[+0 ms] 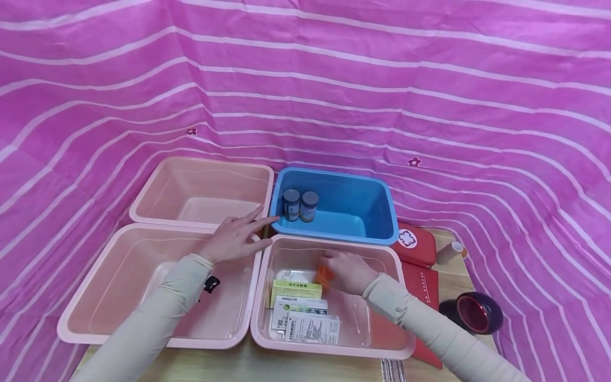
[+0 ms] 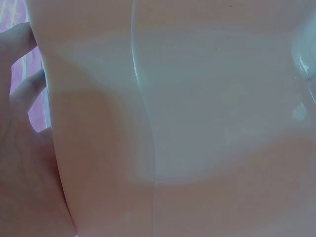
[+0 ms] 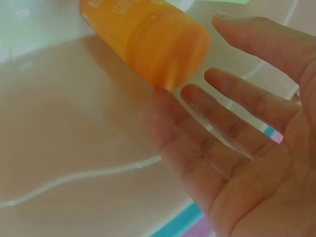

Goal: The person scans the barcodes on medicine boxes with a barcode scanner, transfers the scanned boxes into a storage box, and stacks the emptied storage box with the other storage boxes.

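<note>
Bottle (image 3: 148, 42) — orange, cylindrical, pale-lettered; right grip (image 1: 350, 271) spread beside it; left grip (image 1: 235, 237) splayed.

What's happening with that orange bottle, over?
Right hand outstretched beside orange bottle. Left hand spread, empty. Bottle inside pink bin. Boxes nearby, not blocking.

Purple-pink cloth (image 1: 305, 95) hung behind and along both sides, marked with white stripes; small dark-red flowers (image 1: 414, 162) printed on it. Wooden table (image 1: 238, 367) partly covered. Red case (image 1: 424, 248) placed at right, white round emblem (image 1: 407, 239) carried on top. Flat red item (image 1: 423, 285) laid just in front; lettering too small to be read. White cylinder (image 1: 447, 253) positioned beside the case. Dark rounded object (image 1: 479, 313), glossy reddish face, set near the table's right edge. Silvery striped item (image 1: 392, 370) partly hidden at front.
</note>
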Available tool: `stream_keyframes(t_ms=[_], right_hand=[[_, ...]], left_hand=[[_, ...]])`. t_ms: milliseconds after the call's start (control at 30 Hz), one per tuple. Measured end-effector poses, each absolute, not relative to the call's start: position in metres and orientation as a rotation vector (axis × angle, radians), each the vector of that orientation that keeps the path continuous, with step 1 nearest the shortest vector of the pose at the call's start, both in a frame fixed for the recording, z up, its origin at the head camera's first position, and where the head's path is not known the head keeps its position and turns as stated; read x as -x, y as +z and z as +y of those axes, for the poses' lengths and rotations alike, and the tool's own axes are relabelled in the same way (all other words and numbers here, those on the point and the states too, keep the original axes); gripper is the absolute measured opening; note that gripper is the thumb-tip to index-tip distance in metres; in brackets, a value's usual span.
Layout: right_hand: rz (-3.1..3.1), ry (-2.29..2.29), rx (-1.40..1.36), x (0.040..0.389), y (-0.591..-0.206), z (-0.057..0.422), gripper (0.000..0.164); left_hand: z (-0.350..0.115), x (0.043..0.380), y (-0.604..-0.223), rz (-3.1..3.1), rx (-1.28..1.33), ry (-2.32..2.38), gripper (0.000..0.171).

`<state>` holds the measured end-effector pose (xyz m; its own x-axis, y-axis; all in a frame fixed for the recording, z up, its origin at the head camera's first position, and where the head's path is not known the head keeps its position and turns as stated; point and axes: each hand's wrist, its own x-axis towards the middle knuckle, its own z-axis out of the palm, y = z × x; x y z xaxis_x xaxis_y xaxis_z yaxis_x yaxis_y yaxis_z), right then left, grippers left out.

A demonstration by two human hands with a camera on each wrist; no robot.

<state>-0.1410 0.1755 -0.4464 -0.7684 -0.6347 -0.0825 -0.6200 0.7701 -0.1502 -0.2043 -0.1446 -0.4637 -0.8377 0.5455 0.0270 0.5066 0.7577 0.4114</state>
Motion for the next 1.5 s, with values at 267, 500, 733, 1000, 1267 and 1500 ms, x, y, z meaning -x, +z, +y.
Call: stream_keyframes(t_ms=[267,500,733,1000,1267,1500], right_hand=[[2.825,-0.112,0.841,0.140,-0.453,0.169,0.062],[2.801,-0.094,0.824,0.141,-0.463,0.168,0.063],[2.798,-0.360,0.868,0.143,-0.453,0.177,0.056],[2.695,-0.759,0.818,0.145,-0.419,0.197,0.054],[2.668,-1.102,0.836,0.135,-0.382,0.228,0.046],[2.710,-1.408,0.667,0.114,-0.360,0.273,0.042]], left_hand=[[-0.144,0.203,-0.461,2.867,-0.848,0.622,0.066],[-0.145,0.202,-0.462,2.862,-0.846,0.621,0.066],[-0.144,0.202,-0.461,2.859,-0.852,0.620,0.067],[-0.144,0.202,-0.460,2.848,-0.844,0.633,0.066],[-0.144,0.202,-0.460,2.855,-0.849,0.636,0.066],[-0.144,0.203,-0.461,2.847,-0.835,0.641,0.066]])
